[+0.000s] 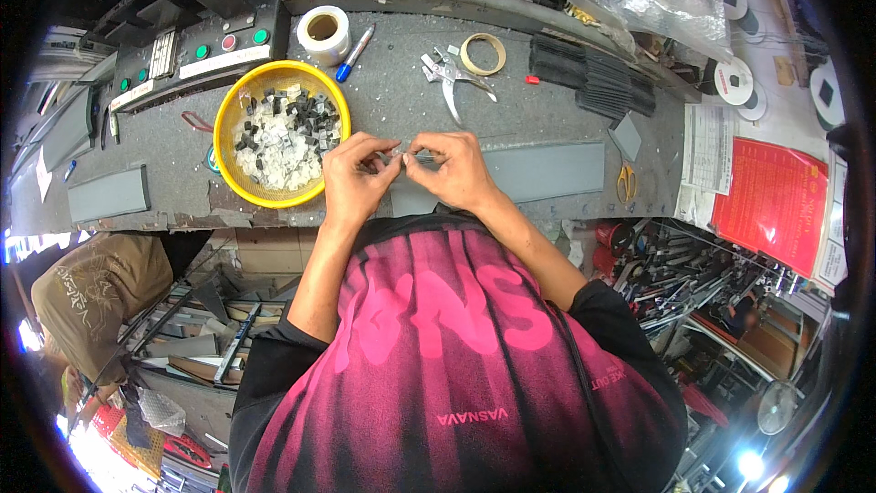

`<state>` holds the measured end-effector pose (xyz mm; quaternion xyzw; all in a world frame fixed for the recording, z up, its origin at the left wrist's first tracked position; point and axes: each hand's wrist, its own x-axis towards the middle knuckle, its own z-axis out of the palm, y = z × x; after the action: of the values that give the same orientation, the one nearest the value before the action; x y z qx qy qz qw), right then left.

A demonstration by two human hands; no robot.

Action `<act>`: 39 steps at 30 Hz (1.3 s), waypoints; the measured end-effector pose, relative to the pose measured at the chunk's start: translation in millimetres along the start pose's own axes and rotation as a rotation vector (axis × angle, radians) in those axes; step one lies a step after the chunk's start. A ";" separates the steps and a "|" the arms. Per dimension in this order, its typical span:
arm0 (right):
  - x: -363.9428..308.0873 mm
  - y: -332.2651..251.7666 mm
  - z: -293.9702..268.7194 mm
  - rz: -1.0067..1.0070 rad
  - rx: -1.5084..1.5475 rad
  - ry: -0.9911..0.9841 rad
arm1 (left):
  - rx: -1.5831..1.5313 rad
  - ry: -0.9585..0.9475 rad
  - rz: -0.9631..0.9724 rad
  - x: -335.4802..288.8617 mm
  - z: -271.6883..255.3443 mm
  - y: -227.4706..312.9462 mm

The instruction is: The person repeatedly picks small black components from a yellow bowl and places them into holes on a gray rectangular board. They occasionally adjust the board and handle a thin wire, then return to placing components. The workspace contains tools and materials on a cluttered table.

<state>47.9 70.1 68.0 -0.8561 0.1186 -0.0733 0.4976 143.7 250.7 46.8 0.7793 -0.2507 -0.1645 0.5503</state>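
Note:
Both my hands meet over the near part of the workbench, their fingertips almost touching. My left hand (pixel 356 178) is closed in a pinch on something small and pale that I cannot make out clearly. My right hand (pixel 453 169) also pinches, with a bit of something dark and thin showing between its fingers. Just left of my left hand stands a yellow plastic basket (pixel 225 164), holding many small clear and black plastic pieces (pixel 283 141). A long flat grey strip (pixel 547 172) lies on the bench under and to the right of my right hand.
Beyond my hands lie pliers (pixel 449 87), a tape roll (pixel 483 54), a blue marker (pixel 355 55) and a white roll (pixel 324 35). Dark pleated strips (pixel 593 73) and yellow scissors (pixel 626 183) are at the right. A button panel (pixel 196 59) stands back left. Another person (pixel 100 292) is at the lower left.

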 end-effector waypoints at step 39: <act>3.3 0.4 12.7 0.021 -0.043 0.005 | -0.047 -0.094 -0.176 -0.2 -6.6 -8.6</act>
<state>54.0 79.6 61.4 -0.8650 0.1305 -0.0678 0.4797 148.9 258.2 41.0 0.7767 -0.2026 -0.2544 0.5394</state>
